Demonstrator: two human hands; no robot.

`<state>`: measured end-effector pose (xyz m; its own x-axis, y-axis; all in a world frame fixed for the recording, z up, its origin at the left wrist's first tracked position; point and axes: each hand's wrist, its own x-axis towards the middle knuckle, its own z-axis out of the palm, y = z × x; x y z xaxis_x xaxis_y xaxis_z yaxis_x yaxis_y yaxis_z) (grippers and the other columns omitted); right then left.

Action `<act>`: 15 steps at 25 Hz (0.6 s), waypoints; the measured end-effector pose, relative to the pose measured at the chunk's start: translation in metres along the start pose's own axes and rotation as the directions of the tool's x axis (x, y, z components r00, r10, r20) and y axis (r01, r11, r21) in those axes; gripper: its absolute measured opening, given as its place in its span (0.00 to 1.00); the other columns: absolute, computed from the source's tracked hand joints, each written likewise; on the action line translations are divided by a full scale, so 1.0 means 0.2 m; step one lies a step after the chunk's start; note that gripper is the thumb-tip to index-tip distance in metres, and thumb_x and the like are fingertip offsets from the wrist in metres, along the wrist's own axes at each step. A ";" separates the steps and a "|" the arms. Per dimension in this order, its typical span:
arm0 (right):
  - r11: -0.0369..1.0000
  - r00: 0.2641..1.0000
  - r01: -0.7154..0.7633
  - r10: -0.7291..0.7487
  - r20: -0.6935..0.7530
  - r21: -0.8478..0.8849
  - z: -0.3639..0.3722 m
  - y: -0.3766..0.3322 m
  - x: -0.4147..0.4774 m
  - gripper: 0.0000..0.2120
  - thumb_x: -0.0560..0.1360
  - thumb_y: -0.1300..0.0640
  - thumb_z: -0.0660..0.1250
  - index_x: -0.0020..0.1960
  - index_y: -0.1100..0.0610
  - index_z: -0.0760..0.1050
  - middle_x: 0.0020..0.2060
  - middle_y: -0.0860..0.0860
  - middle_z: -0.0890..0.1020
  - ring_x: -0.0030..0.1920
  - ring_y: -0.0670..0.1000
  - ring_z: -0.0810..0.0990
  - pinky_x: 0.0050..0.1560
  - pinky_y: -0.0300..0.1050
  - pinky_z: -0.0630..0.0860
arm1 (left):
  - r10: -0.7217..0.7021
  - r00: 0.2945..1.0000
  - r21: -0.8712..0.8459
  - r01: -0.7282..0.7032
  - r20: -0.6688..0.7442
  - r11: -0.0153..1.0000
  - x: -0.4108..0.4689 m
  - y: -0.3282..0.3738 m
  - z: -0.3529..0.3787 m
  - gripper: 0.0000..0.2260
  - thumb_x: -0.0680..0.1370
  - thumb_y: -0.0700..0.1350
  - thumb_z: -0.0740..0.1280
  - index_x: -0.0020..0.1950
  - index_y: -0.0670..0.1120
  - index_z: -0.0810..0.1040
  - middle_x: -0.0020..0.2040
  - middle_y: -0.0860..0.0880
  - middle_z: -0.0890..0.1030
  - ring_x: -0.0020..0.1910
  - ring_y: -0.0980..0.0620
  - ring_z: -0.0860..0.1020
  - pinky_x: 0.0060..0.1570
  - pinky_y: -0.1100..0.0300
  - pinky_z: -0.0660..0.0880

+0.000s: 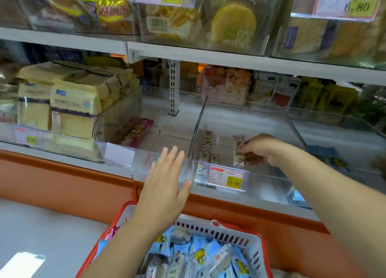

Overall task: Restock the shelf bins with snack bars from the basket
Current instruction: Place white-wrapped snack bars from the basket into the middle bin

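Your right hand (261,150), centre right of frame, pinches a snack bar (238,140) low inside the clear bin (261,182), bar lying front to back, while your left hand (165,185), fingers straight and empty, hovers nearer the basket (258,246) at bottom centre
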<state>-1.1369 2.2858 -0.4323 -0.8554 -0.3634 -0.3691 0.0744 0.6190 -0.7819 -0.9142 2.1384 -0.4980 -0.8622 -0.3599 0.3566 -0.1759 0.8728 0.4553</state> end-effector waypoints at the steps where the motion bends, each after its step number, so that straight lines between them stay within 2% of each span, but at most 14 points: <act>1: 0.996 0.997 -0.067 0.068 0.026 -0.059 0.03 0.02 0.03 0.04 0.75 0.63 0.69 0.42 0.63 0.76 0.35 0.58 0.79 0.33 0.54 0.77 0.38 0.45 0.79 | -0.005 1.000 0.047 0.005 0.017 0.999 0.00 -0.02 0.02 0.29 0.81 0.57 0.54 0.79 0.54 0.45 0.77 0.60 0.39 0.74 0.63 0.32 0.74 0.59 0.38; 3: 0.976 0.991 -0.118 0.128 0.043 -0.185 0.08 0.03 0.08 0.07 0.75 0.63 0.70 0.39 0.62 0.75 0.33 0.56 0.79 0.32 0.51 0.77 0.31 0.42 0.77 | 0.003 1.000 0.071 -0.005 0.016 0.997 0.01 -0.04 0.04 0.30 0.81 0.58 0.54 0.79 0.54 0.44 0.77 0.60 0.37 0.73 0.63 0.30 0.73 0.59 0.35; 6: 0.929 0.979 -0.140 0.181 0.091 -0.344 0.15 0.02 0.10 0.08 0.73 0.59 0.73 0.40 0.61 0.75 0.36 0.55 0.79 0.35 0.51 0.78 0.32 0.44 0.76 | 0.037 0.999 0.041 -0.037 0.003 0.998 0.02 -0.06 0.05 0.29 0.81 0.57 0.55 0.79 0.55 0.45 0.77 0.61 0.39 0.73 0.64 0.31 0.73 0.61 0.35; 8: 0.919 0.976 -0.132 0.186 0.113 -0.372 0.17 0.01 0.09 0.09 0.73 0.58 0.73 0.40 0.61 0.75 0.35 0.54 0.79 0.34 0.51 0.78 0.29 0.42 0.75 | 0.051 0.999 -0.032 -0.051 -0.020 0.998 0.02 -0.06 0.03 0.27 0.82 0.54 0.56 0.78 0.55 0.50 0.77 0.62 0.44 0.73 0.66 0.35 0.73 0.64 0.38; 9: 0.922 0.979 -0.118 0.171 0.114 -0.370 0.16 0.01 0.08 0.08 0.74 0.57 0.72 0.41 0.61 0.76 0.36 0.54 0.81 0.35 0.51 0.79 0.30 0.41 0.76 | 0.042 0.998 -0.085 -0.046 -0.045 0.995 0.01 -0.06 0.02 0.26 0.82 0.52 0.58 0.78 0.55 0.54 0.77 0.62 0.47 0.74 0.67 0.39 0.72 0.69 0.40; 10: 0.932 0.985 -0.087 0.132 0.107 -0.351 0.15 0.01 0.05 0.08 0.75 0.57 0.71 0.44 0.62 0.78 0.39 0.55 0.82 0.39 0.53 0.81 0.35 0.42 0.79 | 0.032 0.996 -0.128 -0.043 -0.085 0.991 -0.01 -0.06 0.01 0.24 0.81 0.50 0.59 0.77 0.54 0.58 0.76 0.62 0.52 0.75 0.67 0.44 0.69 0.74 0.41; 12: 0.963 0.996 0.078 -0.084 -0.014 -0.259 0.10 0.02 -0.01 0.10 0.77 0.57 0.67 0.54 0.63 0.78 0.45 0.59 0.83 0.46 0.57 0.83 0.47 0.48 0.79 | 0.025 0.981 -0.145 -0.054 -0.191 0.988 -0.06 -0.06 -0.01 0.22 0.80 0.45 0.62 0.74 0.52 0.66 0.72 0.60 0.63 0.73 0.63 0.57 0.67 0.77 0.47; 13: 0.958 0.960 0.214 -0.243 -0.139 -0.191 0.08 0.04 -0.06 0.10 0.78 0.58 0.65 0.57 0.61 0.77 0.44 0.59 0.83 0.44 0.57 0.83 0.47 0.50 0.78 | 0.017 0.977 -0.145 -0.048 -0.212 0.988 -0.09 -0.07 -0.01 0.20 0.79 0.43 0.64 0.72 0.51 0.70 0.70 0.59 0.68 0.70 0.61 0.63 0.67 0.75 0.53; 14: 0.919 0.878 0.381 -0.393 -0.275 -0.096 0.08 0.06 -0.13 0.10 0.78 0.57 0.63 0.58 0.56 0.76 0.41 0.56 0.82 0.40 0.54 0.82 0.45 0.51 0.78 | -0.005 0.980 -0.164 -0.028 -0.198 0.986 -0.13 -0.07 0.00 0.19 0.79 0.42 0.65 0.69 0.50 0.72 0.66 0.58 0.72 0.67 0.59 0.68 0.66 0.71 0.58; 15: 0.839 0.769 0.544 -0.511 -0.383 -0.027 0.08 0.08 -0.22 0.09 0.78 0.56 0.63 0.56 0.49 0.76 0.37 0.52 0.81 0.36 0.52 0.80 0.41 0.50 0.78 | -0.031 0.988 -0.192 0.002 -0.152 0.981 -0.16 -0.09 0.01 0.18 0.79 0.42 0.65 0.68 0.51 0.74 0.63 0.57 0.74 0.64 0.59 0.71 0.65 0.67 0.63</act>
<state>-1.0897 2.3010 -0.4361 -0.8924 -0.3291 0.3087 -0.4170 0.3401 -0.8429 -0.8843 2.1360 -0.5191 -0.7740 -0.4330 0.4620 -0.0830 0.7927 0.6039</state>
